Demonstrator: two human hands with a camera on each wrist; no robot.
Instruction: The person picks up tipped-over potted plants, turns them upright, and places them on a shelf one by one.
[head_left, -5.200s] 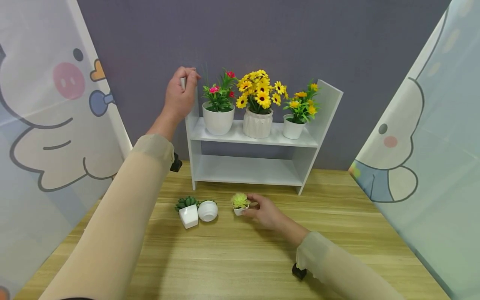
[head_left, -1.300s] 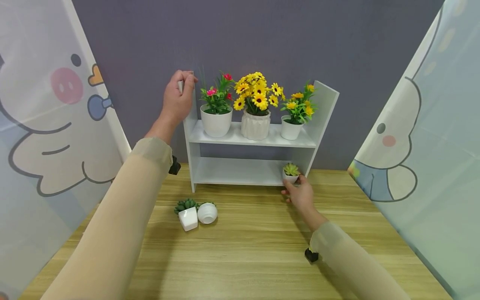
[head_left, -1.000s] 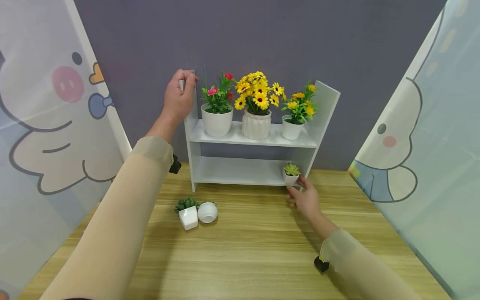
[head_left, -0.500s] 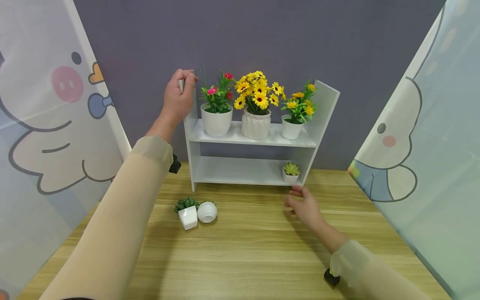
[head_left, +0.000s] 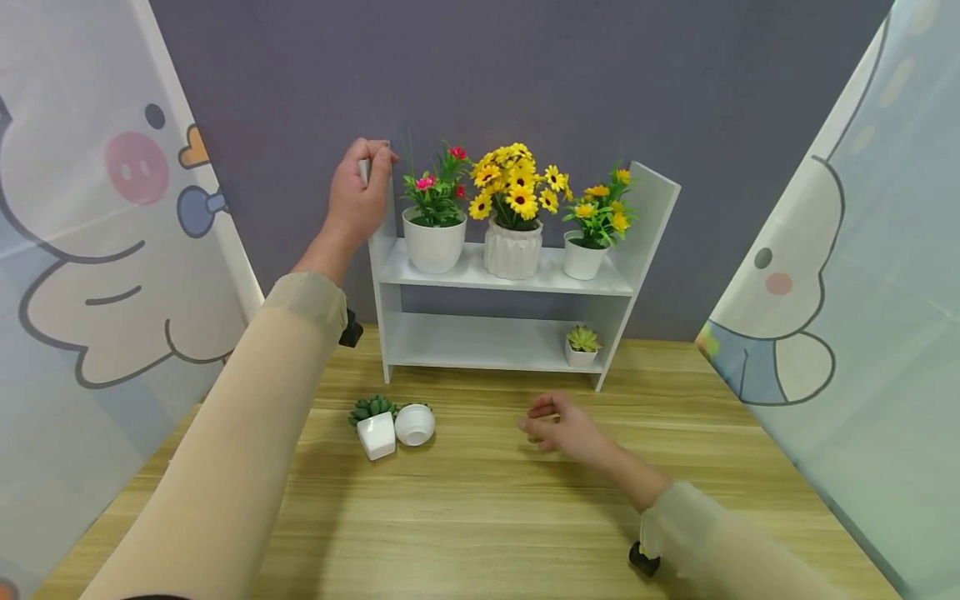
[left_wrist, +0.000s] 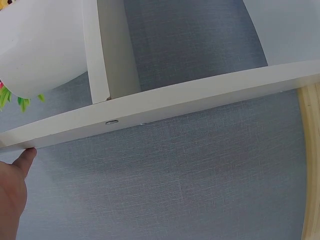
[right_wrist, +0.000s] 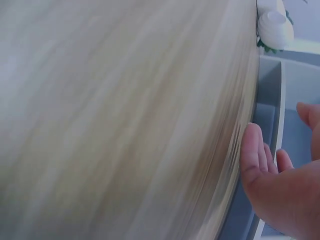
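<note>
My left hand [head_left: 358, 196] grips the top of the left side panel of a white two-tier shelf [head_left: 480, 342]. In the left wrist view, part of that hand [left_wrist: 11, 190] shows against the panel [left_wrist: 175, 102]. My right hand [head_left: 566, 429] is over the table in front of the shelf, fingers loosely bent and holding nothing. A light green succulent [head_left: 582, 337] in a small white pot stands upright at the lower tier's right end. Left of the right hand, a square white pot [head_left: 377, 436] with a dark green succulent and a round white pot [head_left: 415, 425] lie tipped over.
On the upper tier stand a pink-flowered plant [head_left: 433, 237], a sunflower-like plant [head_left: 513, 250] and a small yellow-flowered plant [head_left: 587, 254], all in pale pots. Behind the shelf is a grey wall [head_left: 525, 67]. Cartoon-printed curtains flank the wooden table [head_left: 465, 517].
My right hand carried the light green succulent from the table to the lower tier, let it go, then drew back and moved left. The left hand has kept its grip on the panel.
</note>
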